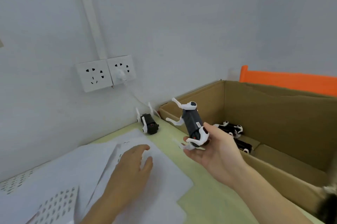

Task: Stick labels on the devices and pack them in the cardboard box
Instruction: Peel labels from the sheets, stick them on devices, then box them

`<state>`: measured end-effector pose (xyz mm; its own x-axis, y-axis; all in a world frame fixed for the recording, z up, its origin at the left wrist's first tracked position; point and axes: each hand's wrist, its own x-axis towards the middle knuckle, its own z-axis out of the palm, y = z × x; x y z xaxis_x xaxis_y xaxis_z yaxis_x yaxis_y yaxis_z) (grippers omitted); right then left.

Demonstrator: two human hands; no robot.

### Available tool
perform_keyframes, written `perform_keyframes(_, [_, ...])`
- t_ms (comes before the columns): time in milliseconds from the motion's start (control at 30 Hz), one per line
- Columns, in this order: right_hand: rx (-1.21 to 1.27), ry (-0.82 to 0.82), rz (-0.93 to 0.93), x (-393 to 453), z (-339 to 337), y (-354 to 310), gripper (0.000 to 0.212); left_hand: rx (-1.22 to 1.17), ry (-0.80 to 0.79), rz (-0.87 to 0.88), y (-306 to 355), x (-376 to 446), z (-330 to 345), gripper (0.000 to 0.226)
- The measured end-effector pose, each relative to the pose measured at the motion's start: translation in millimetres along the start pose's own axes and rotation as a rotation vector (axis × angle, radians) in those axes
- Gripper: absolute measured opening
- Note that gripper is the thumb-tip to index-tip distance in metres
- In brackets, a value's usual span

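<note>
My right hand (217, 152) holds a black device with white legs (191, 121) above the table, next to the near-left wall of the open cardboard box (284, 165); a small white label shows on the device's side. Two similar devices (231, 129) lie inside the box. Another device (149, 123) lies on the table by the wall. My left hand (131, 170) rests with relaxed fingers on white label sheets (87, 167).
A double wall socket (105, 74) with a plugged white cable is on the wall above the table. An orange object (288, 81) stands behind the box. More label sheets (54, 205) lie at the lower left on the pale green table (209, 201).
</note>
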<state>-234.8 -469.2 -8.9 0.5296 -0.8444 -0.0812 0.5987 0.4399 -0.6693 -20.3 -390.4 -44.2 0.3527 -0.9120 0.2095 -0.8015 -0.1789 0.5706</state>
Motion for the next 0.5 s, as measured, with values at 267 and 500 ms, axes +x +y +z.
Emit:
perform_keyframes(267, [0.136, 0.067, -0.060, 7, -14, -32, 0.024, 0.298, -0.082, 0.046, 9, 18, 44, 0.046])
perform_keyframes(500, [-0.162, 0.212, -0.219, 19, -34, -121, 0.029, 0.340, -0.050, 0.048, 17, 16, 43, 0.047])
